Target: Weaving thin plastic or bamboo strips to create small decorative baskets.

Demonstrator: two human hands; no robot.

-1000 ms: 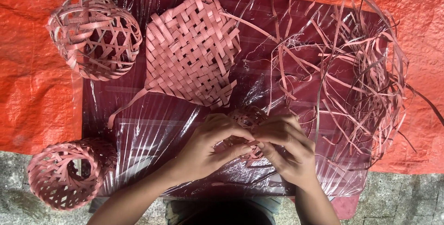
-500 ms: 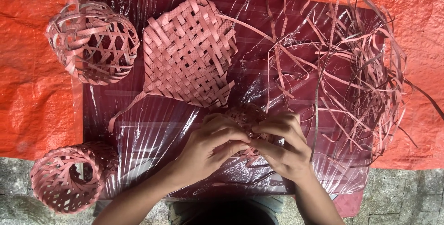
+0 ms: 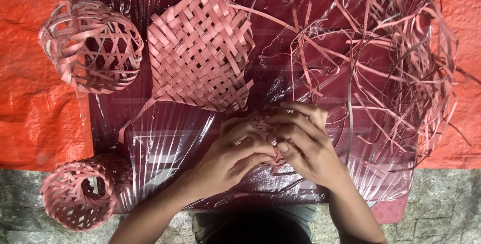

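Note:
My left hand [image 3: 233,151] and my right hand [image 3: 305,141] are closed together around a small woven piece of pink strips [image 3: 263,121] near the front middle of the board. Fingers cover most of the piece. A flat woven pink mat [image 3: 200,48] lies just behind the hands, with a loose strip trailing from its lower left corner.
A dark red board under clear plastic sheet [image 3: 165,143] rests on an orange tarp [image 3: 30,98]. An open-weave pink ball [image 3: 90,46] sits at the left, another woven ball [image 3: 82,191] at the lower left. A tangle of loose pink strips [image 3: 386,63] fills the right.
The view has shifted slightly. My hands stay closed on the small woven piece, with the fingers working and shifting a little around it.

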